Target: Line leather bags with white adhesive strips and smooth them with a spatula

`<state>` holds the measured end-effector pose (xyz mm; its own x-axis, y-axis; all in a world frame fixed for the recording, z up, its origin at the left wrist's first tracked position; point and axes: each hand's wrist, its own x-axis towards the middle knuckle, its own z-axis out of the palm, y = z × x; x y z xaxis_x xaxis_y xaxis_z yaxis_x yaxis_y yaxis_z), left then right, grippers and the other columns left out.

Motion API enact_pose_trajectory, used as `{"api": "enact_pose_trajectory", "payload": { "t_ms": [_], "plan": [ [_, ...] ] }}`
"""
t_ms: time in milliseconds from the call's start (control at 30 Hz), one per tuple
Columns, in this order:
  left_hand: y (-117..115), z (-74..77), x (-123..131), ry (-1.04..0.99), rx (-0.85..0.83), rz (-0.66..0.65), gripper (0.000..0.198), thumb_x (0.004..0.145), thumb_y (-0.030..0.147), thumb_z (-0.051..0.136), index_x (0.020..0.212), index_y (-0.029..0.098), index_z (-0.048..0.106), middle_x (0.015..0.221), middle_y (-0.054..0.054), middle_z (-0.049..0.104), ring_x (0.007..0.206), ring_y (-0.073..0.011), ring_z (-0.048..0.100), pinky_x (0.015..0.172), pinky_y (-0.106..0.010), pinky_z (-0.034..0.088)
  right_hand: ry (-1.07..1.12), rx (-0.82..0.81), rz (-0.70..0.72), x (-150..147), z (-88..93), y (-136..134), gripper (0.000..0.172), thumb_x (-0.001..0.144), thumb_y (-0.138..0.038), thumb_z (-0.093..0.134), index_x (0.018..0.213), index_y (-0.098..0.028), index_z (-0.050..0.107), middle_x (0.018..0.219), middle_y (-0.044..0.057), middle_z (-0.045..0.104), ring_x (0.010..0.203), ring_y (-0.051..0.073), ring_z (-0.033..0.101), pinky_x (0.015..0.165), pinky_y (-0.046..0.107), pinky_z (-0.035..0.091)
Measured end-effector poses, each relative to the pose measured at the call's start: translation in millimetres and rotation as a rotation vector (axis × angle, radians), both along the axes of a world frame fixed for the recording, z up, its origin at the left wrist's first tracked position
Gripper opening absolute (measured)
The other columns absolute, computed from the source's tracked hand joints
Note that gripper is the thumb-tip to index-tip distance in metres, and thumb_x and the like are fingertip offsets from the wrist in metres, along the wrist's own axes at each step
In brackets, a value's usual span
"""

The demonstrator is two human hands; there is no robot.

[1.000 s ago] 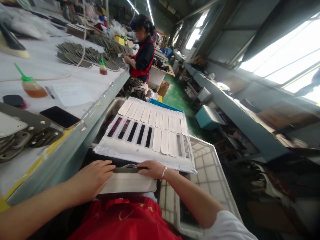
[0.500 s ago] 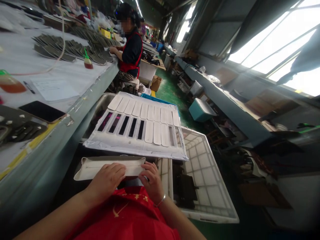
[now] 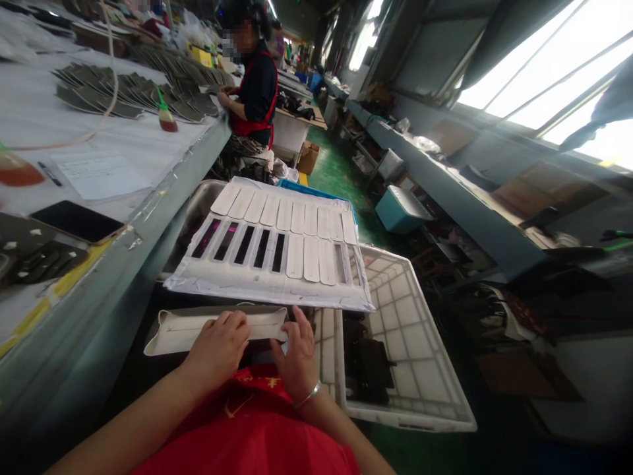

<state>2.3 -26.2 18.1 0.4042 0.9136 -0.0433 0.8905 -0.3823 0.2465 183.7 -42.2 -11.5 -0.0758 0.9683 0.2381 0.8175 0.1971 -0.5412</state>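
Observation:
A long piece with a pale cream face and a grey-brown back edge (image 3: pixel 182 331) lies in front of me, its left end folded up. My left hand (image 3: pixel 223 341) grips it near the middle, fingers curled over the pale face. At its right end is my right hand (image 3: pixel 297 356), with thumb and fingers apart. Whether those fingertips touch the piece I cannot tell. Just beyond lies a white-wrapped board (image 3: pixel 257 285) with two rows of slots. Several cream strips (image 3: pixel 311 258) lie on it, while some slots show dark.
A white plastic crate (image 3: pixel 420 343) holding dark pieces stands at the right. On the table (image 3: pixel 163 211) at left are a phone (image 3: pixel 78 221), paper (image 3: pixel 99 175), a green-tipped bottle (image 3: pixel 167 117) and fanned grey pieces (image 3: pixel 128 89). A co-worker (image 3: pixel 257 86) works beyond.
My right hand has opened, its fingers straightening and its thumb moving away from them at the piece's right end. My left hand keeps its grip. The view has shifted slightly.

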Motion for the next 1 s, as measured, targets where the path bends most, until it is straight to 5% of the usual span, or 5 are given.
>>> {"api": "enact_pose_trajectory", "payload": {
  "t_ms": [133,233,367,700,1000],
  "plan": [
    [4.1,6.7,2.8,0.083,-0.041,0.011,0.014,0.081,0.022,0.047,0.082,0.020,0.062,0.094,-0.007,0.057,0.091,-0.0267,0.050,0.072,-0.039,0.039,0.157,-0.366,-0.225,7.0,3.9,3.8,0.033,0.065,-0.044,0.068,0.078,-0.016,0.055,0.086,0.012,0.061,0.089,0.027,0.056,0.079,0.038,0.041],
    [7.8,7.0,2.6,0.076,-0.131,-0.005,0.017,0.082,0.022,0.045,0.083,0.020,0.061,0.087,-0.007,0.060,0.086,-0.0262,0.053,0.070,-0.038,0.040,0.419,-0.815,-0.204,8.5,2.9,9.0,0.041,0.072,-0.051,0.060,0.050,-0.018,0.049,0.051,0.005,0.053,0.062,0.020,0.057,0.060,0.028,0.041],
    [11.7,5.3,0.9,0.064,-0.159,-0.006,0.017,0.081,0.022,0.045,0.081,0.018,0.062,0.085,-0.007,0.062,0.085,-0.0268,0.056,0.069,-0.038,0.041,0.619,-1.045,-0.181,-2.2,0.4,10.8,0.048,0.080,-0.053,0.049,0.051,-0.015,0.053,0.042,0.004,0.053,0.041,0.013,0.051,0.044,0.022,0.037],
    [16.1,6.3,-0.6,0.030,-0.177,-0.011,0.022,0.081,0.018,0.041,0.080,0.016,0.062,0.085,-0.010,0.063,0.085,-0.0276,0.056,0.069,-0.039,0.042,1.168,-1.187,-0.528,-34.9,9.1,2.5,0.033,0.089,-0.035,0.043,0.076,-0.007,0.056,0.069,0.010,0.065,0.049,0.013,0.060,0.046,0.023,0.044],
    [24.9,2.5,-6.1,-0.048,-0.197,0.003,0.020,0.079,0.017,0.042,0.080,0.015,0.062,0.084,-0.011,0.063,0.085,-0.0282,0.056,0.071,-0.040,0.043,1.273,-1.090,-0.525,-67.2,-1.0,6.1,0.031,0.087,-0.034,0.046,0.067,-0.013,0.056,0.060,0.006,0.061,0.046,0.014,0.056,0.049,0.028,0.046]
  ]
}}
